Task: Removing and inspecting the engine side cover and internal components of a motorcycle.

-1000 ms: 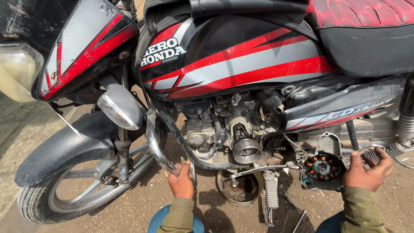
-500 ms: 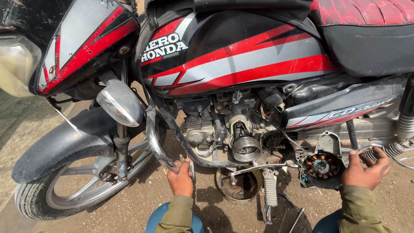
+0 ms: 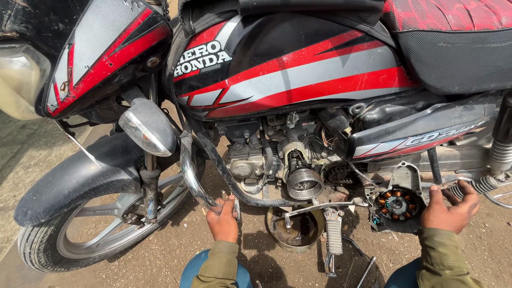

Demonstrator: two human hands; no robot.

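Both hands remain as before. Left hand grips one chrome crash bar below the engine. Right hand holds one detached engine cover, with copper stator coils, beside one footpeg.

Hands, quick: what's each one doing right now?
Left hand: closed around the chrome guard bar.
Right hand: gripping the engine cover, with copper coils.

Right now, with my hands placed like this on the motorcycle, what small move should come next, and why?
Probably lift the stator cover slightly with the right hand, keeping the left hand braced on the chrome guard bar. The cover hangs off the engine beside the exposed rotor, and its wires look short.
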